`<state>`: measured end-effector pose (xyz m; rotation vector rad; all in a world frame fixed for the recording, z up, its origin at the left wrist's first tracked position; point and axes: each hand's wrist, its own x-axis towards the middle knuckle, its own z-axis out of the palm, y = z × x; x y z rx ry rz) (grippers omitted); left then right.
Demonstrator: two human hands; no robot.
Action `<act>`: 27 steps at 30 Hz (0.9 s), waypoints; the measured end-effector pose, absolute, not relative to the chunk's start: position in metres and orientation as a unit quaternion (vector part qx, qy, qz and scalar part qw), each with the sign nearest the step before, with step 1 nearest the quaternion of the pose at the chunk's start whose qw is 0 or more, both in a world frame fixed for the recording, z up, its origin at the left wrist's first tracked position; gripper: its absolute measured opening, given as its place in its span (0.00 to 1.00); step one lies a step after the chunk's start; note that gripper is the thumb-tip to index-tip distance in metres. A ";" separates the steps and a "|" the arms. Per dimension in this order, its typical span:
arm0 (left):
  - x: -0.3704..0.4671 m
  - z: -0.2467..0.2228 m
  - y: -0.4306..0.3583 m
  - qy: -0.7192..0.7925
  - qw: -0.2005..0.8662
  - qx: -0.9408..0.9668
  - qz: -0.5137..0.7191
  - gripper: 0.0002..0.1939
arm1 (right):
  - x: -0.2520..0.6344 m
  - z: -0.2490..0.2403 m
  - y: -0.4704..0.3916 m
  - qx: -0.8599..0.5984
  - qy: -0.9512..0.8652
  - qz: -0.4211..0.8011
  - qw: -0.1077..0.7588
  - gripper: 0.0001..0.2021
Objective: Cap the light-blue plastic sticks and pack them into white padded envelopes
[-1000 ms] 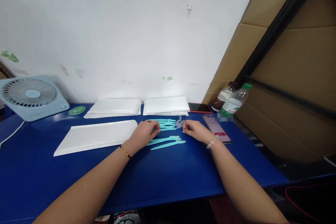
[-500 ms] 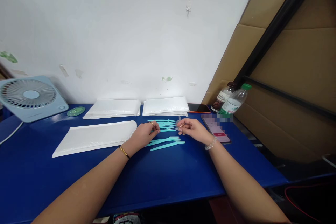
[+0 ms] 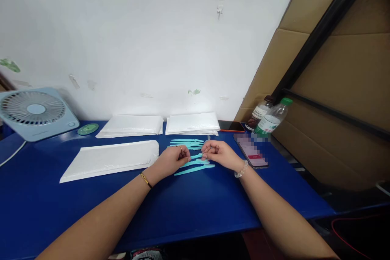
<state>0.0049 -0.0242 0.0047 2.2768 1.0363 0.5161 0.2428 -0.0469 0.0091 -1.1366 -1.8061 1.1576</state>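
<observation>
A turquoise eyebrow razor (image 3: 196, 157) stretches between my two hands, just above the blue table. My left hand (image 3: 174, 161) pinches one end with thumb and index finger. At the other end are the closed fingertips of my right hand (image 3: 222, 154); any small clear cover in them is hidden. Behind the hands, several more turquoise razors (image 3: 185, 142) lie side by side. Nearer to me rest a few others, the front razor (image 3: 195, 170) lying at a slant. A small clear piece (image 3: 209, 137) shows just beyond my right fingers.
White padded envelopes lie at the left (image 3: 109, 158), back left (image 3: 134, 124) and back centre (image 3: 193, 122) of the table (image 3: 183, 207). A fan (image 3: 36, 109) stands far left beside a green disc (image 3: 88, 129). Phones (image 3: 251, 152) and two bottles (image 3: 269, 120) are at the right.
Both hands have come closer together and slightly toward me. One razor has been lifted from the back group and is now between them. The clear piece at my right fingers is no longer plainly visible.
</observation>
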 end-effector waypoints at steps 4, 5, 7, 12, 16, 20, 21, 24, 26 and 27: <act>0.001 0.004 -0.019 0.393 0.160 0.885 0.193 0.08 | 0.259 0.012 -0.042 -0.497 -0.773 0.206 0.335 0.05; 0.000 0.004 -0.017 0.399 0.126 0.889 0.188 0.08 | 0.264 0.011 -0.040 -0.513 -0.780 0.159 0.321 0.05; -0.002 0.002 -0.014 0.409 0.079 0.893 0.169 0.10 | 0.270 0.007 -0.036 -0.536 -0.788 0.110 0.283 0.07; -0.002 0.001 -0.013 0.420 0.014 0.897 0.134 0.14 | 0.271 -0.002 -0.031 -0.532 -0.815 0.092 0.213 0.06; -0.001 0.004 -0.012 0.421 0.017 0.896 0.142 0.12 | 0.266 0.000 -0.031 -0.517 -0.834 0.066 0.182 0.05; 0.000 0.004 -0.009 0.424 0.034 0.893 0.148 0.11 | 0.263 0.003 -0.033 -0.512 -0.842 0.040 0.162 0.06; 0.000 0.003 -0.009 0.422 0.034 0.893 0.150 0.12 | 0.262 0.003 -0.033 -0.511 -0.843 0.037 0.163 0.05; -0.001 0.000 -0.007 0.418 0.039 0.894 0.158 0.14 | 0.260 0.005 -0.036 -0.509 -0.839 0.059 0.184 0.05; -0.001 -0.001 -0.006 0.418 0.052 0.892 0.163 0.13 | 0.259 0.006 -0.038 -0.508 -0.830 0.100 0.208 0.04; -0.002 -0.001 -0.006 0.418 0.059 0.891 0.167 0.13 | 0.258 0.008 -0.039 -0.506 -0.825 0.122 0.221 0.04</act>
